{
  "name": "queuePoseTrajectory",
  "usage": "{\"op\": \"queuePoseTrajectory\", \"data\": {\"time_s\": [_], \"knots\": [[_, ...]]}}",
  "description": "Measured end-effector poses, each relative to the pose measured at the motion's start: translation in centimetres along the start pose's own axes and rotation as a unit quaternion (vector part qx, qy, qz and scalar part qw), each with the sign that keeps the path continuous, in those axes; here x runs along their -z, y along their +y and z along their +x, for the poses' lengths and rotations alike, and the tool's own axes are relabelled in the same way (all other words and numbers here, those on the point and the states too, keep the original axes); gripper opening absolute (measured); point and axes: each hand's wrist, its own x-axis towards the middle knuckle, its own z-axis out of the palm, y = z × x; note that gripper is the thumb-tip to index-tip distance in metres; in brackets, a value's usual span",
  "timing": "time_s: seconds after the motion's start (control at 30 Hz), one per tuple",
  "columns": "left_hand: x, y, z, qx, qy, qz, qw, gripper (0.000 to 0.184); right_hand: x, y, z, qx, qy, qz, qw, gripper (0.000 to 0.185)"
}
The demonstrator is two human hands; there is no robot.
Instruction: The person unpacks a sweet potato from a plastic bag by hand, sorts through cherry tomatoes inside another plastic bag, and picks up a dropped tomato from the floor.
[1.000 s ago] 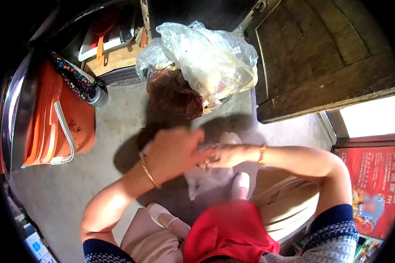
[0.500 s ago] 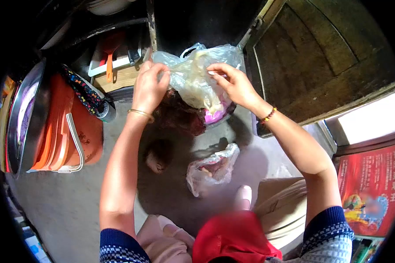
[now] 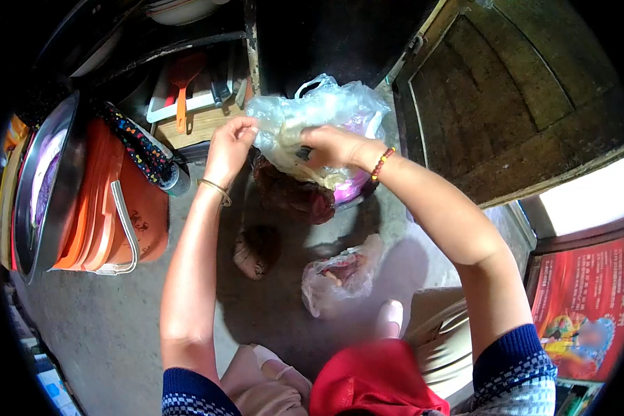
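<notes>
Lg plastic bag (image 3: 277, 114) sits on flr (image 3: 111, 333) ahead of person, L hand (image 3: 230, 147) at its L edge, R hand (image 3: 334, 145) over its mid. Crumpled bag (image 3: 295, 197) just below, nearer person. Sm open bag (image 3: 371, 253) on flr betw. that pile & R shoe (image 3: 390, 313), bits inside; lump (image 3: 253, 255) to its L. Far L: bucket (image 3: 145, 222), w/ basin (image 3: 61, 222) upright beside it. Behind bucket, spatula (image 3: 181, 104) across tray (image 3: 158, 107) & wooden board (image 3: 204, 127). Far R: door (image 3: 492, 104); poster (image 3: 582, 284) nearer person.

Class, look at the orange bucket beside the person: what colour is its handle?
White; the bucket handle shows best in the head view.
</notes>
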Motion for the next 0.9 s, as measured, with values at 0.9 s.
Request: {"op": "queuePoseTrajectory", "data": {"time_s": [0.9], "knots": [[-0.2,-0.2,-0.7,-0.008,-0.099,-0.013,0.995,0.025,-1.0,2.5,-2.0,-0.106,0.031,-0.184,0.977,0.018]]}}
